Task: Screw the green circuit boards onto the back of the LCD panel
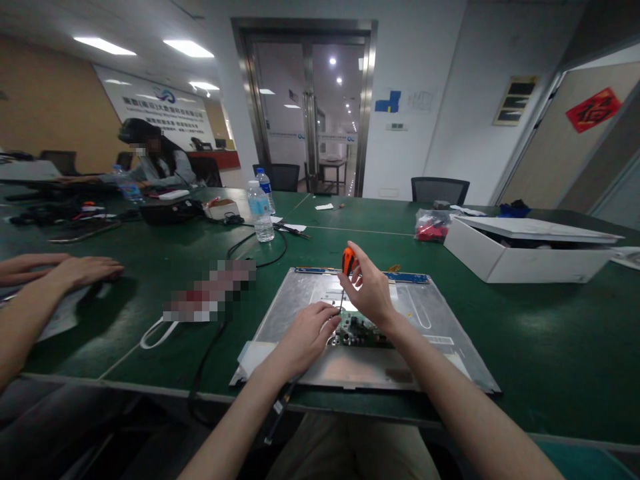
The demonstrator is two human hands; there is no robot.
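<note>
My right hand (371, 290) grips a screwdriver (349, 260) by its orange and black handle. The screwdriver stands nearly upright, its thin shaft pointing down at a green circuit board (357, 328). That board sits on a flat metal panel (425, 363), which looks like the back of a display and has a blue strip along its far edge. My left hand (313, 328) rests at the board's left side, fingers drawn together by the screwdriver's tip. Whatever those fingertips pinch is too small to make out. Both hands partly cover the board.
To the right stands a white box (520, 263) beside a plastic bag with red contents (433, 225). Water bottles (260, 210) and a black cable (215, 353) are left of the panel. Another person's hands (83, 272) lie on the green table (545, 333) at far left; someone sits beyond.
</note>
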